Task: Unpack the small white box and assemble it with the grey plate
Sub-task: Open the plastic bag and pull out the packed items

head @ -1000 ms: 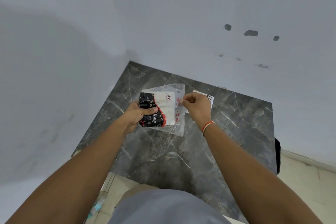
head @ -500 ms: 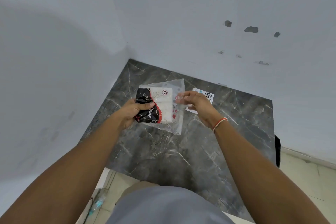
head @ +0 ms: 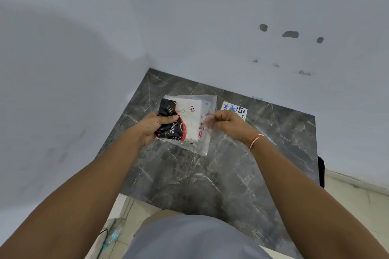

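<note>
A small white box with a black and red printed end [head: 187, 121] sits inside a clear plastic bag [head: 205, 145], held just above the dark marble table [head: 210, 185]. My left hand [head: 154, 125] grips the box's black end through the bag. My right hand [head: 228, 123] pinches the bag's right edge beside the box. No grey plate shows in this view.
A white card with a printed code [head: 235, 109] lies on the table behind my right hand. White walls close the table in at the back and left. The table's right edge meets a dark object [head: 321, 172], with tiled floor beyond it.
Both hands with the bag have shifted slightly away from me and up in the view. My right hand has changed its pinch on the bag's edge.
</note>
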